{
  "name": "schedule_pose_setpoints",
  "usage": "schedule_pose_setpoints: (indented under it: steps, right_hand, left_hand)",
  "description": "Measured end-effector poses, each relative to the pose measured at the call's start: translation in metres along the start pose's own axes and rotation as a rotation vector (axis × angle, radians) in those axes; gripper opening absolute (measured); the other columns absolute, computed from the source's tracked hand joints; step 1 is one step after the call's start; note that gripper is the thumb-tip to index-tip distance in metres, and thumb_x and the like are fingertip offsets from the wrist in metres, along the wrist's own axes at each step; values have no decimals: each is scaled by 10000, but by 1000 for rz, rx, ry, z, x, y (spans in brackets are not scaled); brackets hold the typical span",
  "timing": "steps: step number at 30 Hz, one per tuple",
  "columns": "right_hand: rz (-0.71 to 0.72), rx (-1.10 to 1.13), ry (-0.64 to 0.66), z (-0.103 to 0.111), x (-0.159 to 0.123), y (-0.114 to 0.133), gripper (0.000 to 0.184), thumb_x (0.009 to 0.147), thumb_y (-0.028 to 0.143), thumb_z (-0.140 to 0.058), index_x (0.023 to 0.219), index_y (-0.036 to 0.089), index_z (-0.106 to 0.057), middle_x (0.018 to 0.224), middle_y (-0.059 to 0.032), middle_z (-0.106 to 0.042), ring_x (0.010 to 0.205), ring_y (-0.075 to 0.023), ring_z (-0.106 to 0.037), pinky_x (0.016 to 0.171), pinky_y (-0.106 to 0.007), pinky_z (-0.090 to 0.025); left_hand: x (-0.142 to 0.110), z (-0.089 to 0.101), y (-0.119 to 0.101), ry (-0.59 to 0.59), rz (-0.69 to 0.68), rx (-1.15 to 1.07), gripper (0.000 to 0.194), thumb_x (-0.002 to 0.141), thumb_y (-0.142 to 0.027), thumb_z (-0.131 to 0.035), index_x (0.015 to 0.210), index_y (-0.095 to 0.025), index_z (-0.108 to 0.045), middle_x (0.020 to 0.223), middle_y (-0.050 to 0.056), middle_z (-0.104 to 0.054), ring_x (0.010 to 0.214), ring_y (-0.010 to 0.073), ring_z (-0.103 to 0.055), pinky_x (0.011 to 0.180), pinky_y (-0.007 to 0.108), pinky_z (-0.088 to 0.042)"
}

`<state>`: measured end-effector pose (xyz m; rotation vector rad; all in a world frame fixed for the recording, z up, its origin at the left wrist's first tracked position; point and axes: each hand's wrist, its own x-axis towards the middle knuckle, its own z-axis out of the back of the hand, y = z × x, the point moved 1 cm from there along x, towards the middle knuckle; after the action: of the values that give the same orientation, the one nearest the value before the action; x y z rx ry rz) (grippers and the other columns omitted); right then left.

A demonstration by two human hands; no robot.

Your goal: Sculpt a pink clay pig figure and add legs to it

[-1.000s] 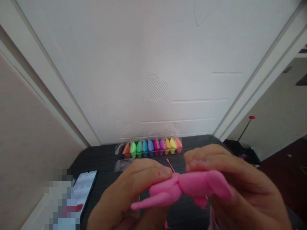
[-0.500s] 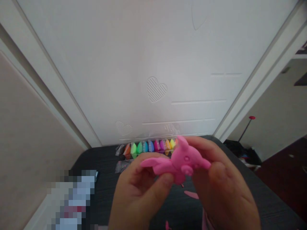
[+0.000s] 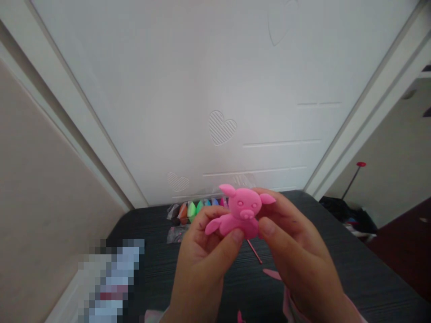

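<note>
I hold a pink clay pig [image 3: 241, 213] upright in front of me, its face with two ears and a snout turned toward the camera. My left hand [image 3: 202, 260] pinches its lower left side, thumb on the front near one arm. My right hand [image 3: 296, 258] grips its right side with thumb in front and fingers behind. Both hands are closed on the figure above a dark table [image 3: 336, 264].
A row of coloured clay packets [image 3: 193, 210] lies at the table's far edge against a white door with heart shapes [image 3: 220, 128]. A thin pink stick [image 3: 255, 252] and pink clay scraps [image 3: 271, 273] lie on the table under my hands. A blurred patch sits at lower left.
The pig has been turned from lying sideways to upright and facing me, and raised slightly. Both hands shifted their grip to its lower sides.
</note>
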<state>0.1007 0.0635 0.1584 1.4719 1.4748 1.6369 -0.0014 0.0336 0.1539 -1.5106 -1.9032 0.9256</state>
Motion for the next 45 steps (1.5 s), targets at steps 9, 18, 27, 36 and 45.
schedule_pose_setpoints:
  steps: [9, 18, 27, 36, 45]
  right_hand:
    - [3, -12, -30, 2, 2, -1, 173, 777, 279, -581, 947, 277, -615, 861, 14, -657, 789, -147, -598, 734, -273, -473]
    - [10, 68, -12, 3, 2, -3, 178, 798, 301, -554, 964, 296, -621, 922, 17, -656, 810, -147, -595, 751, -283, -471]
    - [-8, 57, 0, 1, 3, -2, 164, 754, 256, -608, 913, 291, -617, 836, 29, -624, 779, -133, -567, 730, -261, -463]
    - [-15, 82, 2, 2, 2, -4, 194, 763, 318, -595, 952, 280, -615, 865, 9, -639, 788, -151, -585, 727, -287, -473]
    - [-83, -50, 69, 4, 13, -12, 217, 782, 303, -572, 994, 274, -614, 991, 5, -629, 899, -147, -555, 847, -296, -414]
  left_hand:
    - [1, 2, 6, 41, -67, 64, 145, 652, -169, -681, 771, -220, -617, 677, -29, -598, 619, 55, -506, 590, 135, -400]
    - [-1, -3, 5, -14, -75, 82, 144, 644, -169, -681, 760, -209, -607, 663, -30, -592, 616, 57, -511, 607, 141, -410]
    - [0, -1, 7, 44, -108, 80, 150, 652, -161, -692, 762, -224, -612, 688, -31, -626, 631, 59, -559, 584, 120, -432]
    - [0, -1, 7, 31, -107, 79, 164, 653, -166, -693, 787, -212, -614, 693, -29, -633, 626, 55, -566, 591, 116, -441]
    - [13, 7, 5, 30, -29, -70, 191, 686, -176, -659, 861, -169, -582, 817, 8, -635, 754, 83, -592, 756, 210, -492]
